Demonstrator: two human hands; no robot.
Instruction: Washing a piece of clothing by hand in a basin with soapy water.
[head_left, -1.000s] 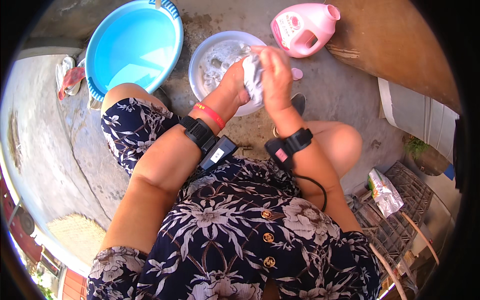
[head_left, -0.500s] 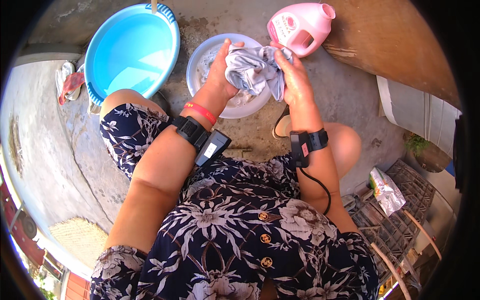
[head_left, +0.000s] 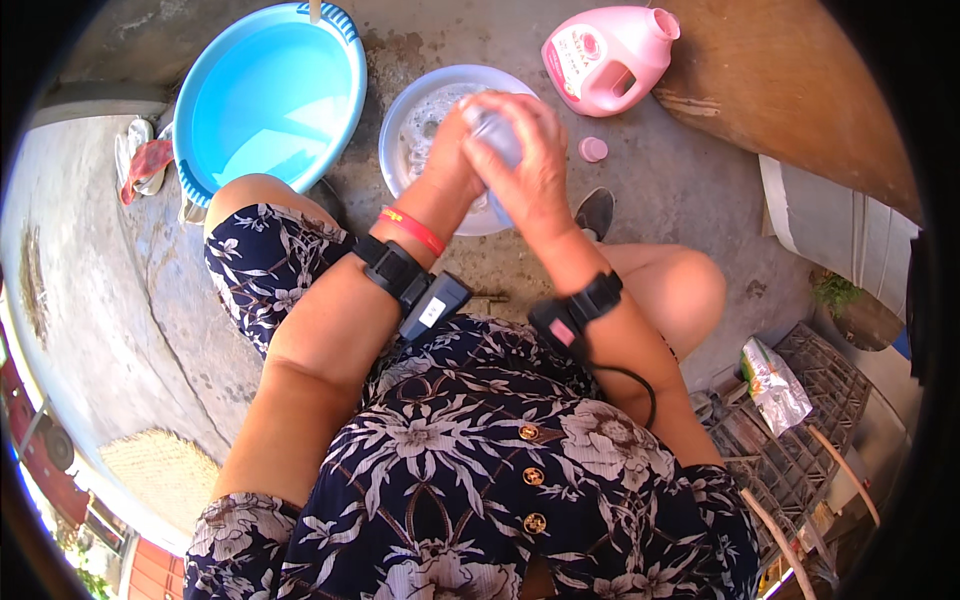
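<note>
Both my hands are closed together on a wet, pale grey-white cloth (head_left: 497, 137), bunched up over a white basin (head_left: 392, 135). My left hand (head_left: 452, 155) grips it from the left, with its fingers mostly hidden behind the cloth and the other hand. Across the top lies my right hand (head_left: 535, 165), its fingers wrapped over the bundle and smeared a little by motion. Sudsy water (head_left: 425, 125) shows in the basin beneath. Much of the cloth is covered by my fingers.
A large blue tub (head_left: 290, 100) of water stands on the left. To the right are a pink detergent jug (head_left: 610, 60), uncapped, and its pink cap (head_left: 593, 150) on the concrete floor. A wooden board (head_left: 780, 90) is at the far right; a metal rack (head_left: 800, 400) lies lower right.
My right hand has moved left onto the cloth and closed over it, bringing both hands together. The cloth, spread between them before, is now squeezed into a compact bundle. The pink cap has come into view.
</note>
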